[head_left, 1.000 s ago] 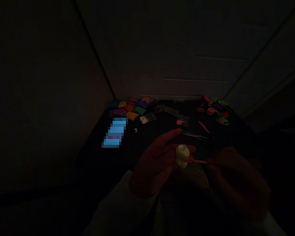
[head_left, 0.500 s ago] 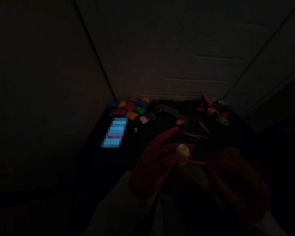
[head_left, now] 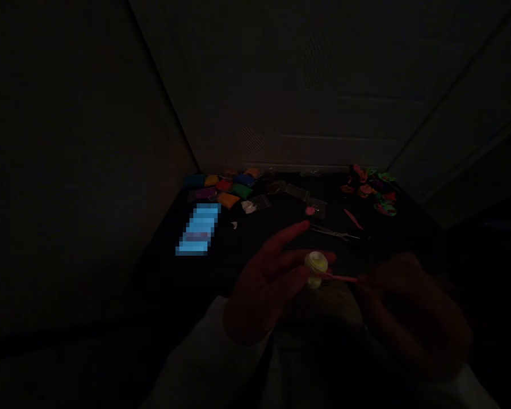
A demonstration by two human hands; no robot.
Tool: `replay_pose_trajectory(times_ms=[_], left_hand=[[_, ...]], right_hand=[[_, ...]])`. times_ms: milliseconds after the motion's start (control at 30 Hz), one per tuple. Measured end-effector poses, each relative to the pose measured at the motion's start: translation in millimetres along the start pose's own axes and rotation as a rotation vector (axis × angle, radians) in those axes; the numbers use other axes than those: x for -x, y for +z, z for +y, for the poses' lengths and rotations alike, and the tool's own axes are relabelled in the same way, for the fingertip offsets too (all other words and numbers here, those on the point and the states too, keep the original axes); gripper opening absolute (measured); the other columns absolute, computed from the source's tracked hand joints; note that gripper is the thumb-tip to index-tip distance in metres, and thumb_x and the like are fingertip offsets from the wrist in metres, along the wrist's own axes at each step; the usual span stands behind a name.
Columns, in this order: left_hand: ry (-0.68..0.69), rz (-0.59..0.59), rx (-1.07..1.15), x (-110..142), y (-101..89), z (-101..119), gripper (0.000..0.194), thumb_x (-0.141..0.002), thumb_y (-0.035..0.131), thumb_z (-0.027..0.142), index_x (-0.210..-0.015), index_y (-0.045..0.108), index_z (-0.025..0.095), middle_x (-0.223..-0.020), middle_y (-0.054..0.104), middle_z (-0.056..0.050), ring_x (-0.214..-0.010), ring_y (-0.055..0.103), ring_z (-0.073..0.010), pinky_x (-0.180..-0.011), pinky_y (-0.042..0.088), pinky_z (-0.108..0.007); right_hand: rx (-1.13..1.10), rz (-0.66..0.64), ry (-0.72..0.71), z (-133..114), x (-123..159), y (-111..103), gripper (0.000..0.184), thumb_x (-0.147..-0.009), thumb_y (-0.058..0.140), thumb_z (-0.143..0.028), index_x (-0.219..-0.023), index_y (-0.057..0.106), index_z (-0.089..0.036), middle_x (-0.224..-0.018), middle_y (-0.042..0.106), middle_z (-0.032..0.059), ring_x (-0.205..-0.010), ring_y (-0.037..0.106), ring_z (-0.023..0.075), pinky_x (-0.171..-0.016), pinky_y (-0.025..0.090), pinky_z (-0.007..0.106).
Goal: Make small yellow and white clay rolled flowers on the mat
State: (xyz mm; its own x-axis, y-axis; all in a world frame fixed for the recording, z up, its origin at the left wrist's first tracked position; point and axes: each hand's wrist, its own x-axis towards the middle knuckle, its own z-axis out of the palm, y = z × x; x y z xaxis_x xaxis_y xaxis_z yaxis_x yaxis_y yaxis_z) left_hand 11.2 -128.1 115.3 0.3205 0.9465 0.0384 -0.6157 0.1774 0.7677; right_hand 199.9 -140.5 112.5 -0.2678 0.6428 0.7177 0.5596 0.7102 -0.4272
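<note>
My left hand [head_left: 268,289] holds a small pale yellow clay piece [head_left: 315,262], layered in a swirl at its top, between thumb and fingers; the index finger points away from it. In my right hand [head_left: 413,312] is a thin pink modelling tool [head_left: 344,279], pinched near its end. The tool's flat tip lies against the near side of the clay piece, close to my left thumb. Dim light hides most of my right fingers. Beyond the hands lie scissors [head_left: 334,233] and a second pink tool [head_left: 353,219].
Colourful clay packets [head_left: 227,200] cluster at the back left of the dark table, behind a glowing, pixelated phone [head_left: 199,229]. White clay [head_left: 249,207] and a bag with pink clay [head_left: 310,210] lie mid-table. Several colourful shaped pieces [head_left: 365,191] sit at the back right, near the pale wall [head_left: 323,122].
My left thumb has come up over the lower part of the clay piece, which has turned a little in the fingers. The pink tool stays against it with only small shifts.
</note>
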Motion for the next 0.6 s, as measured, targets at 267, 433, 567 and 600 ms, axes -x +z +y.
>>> replay_pose_trajectory(times_ms=[267,433,567,600], left_hand=[[0.013,-0.017,0.009,0.4,-1.1,-0.9,0.045,-0.075,0.057,0.013,-0.116,0.049,0.028,-0.094,0.068,-0.003,-0.079,0.063,-0.0128,-0.074,0.049,-0.025],[-0.016,-0.077,0.047,1.3,-1.1,-0.9,0.042,-0.078,0.052,0.012,-0.116,0.049,0.03,-0.097,0.067,-0.002,-0.083,0.063,-0.0132,-0.077,0.049,-0.026],[-0.008,-0.09,0.055,1.9,-2.8,0.0,0.042,-0.076,0.054,0.01,-0.113,0.051,0.03,-0.097,0.067,-0.001,-0.083,0.063,-0.0131,-0.076,0.049,-0.024],[-0.003,-0.091,0.054,1.7,-3.3,0.1,0.042,-0.075,0.055,0.01,-0.112,0.052,0.03,-0.096,0.067,-0.001,-0.083,0.063,-0.013,-0.075,0.049,-0.024]], right_hand=[[-0.042,0.015,-0.03,-0.7,0.5,1.5,0.028,-0.066,0.06,-0.004,-0.09,0.057,-0.019,-0.077,0.059,0.0025,-0.07,0.054,0.0166,-0.062,0.039,0.035],[0.003,-0.003,-0.04,-2.7,-4.2,2.3,0.018,-0.069,0.059,-0.008,-0.084,0.057,-0.018,-0.072,0.059,0.0018,-0.067,0.053,0.0147,-0.059,0.039,0.032],[0.019,-0.023,-0.045,-2.8,-4.2,1.6,0.02,-0.069,0.059,-0.007,-0.086,0.057,-0.018,-0.074,0.059,0.0029,-0.067,0.053,0.0151,-0.061,0.039,0.033],[0.011,-0.026,-0.058,-2.7,-3.8,0.8,0.021,-0.069,0.059,-0.007,-0.087,0.057,-0.018,-0.075,0.059,0.0032,-0.068,0.054,0.0153,-0.061,0.039,0.034]])
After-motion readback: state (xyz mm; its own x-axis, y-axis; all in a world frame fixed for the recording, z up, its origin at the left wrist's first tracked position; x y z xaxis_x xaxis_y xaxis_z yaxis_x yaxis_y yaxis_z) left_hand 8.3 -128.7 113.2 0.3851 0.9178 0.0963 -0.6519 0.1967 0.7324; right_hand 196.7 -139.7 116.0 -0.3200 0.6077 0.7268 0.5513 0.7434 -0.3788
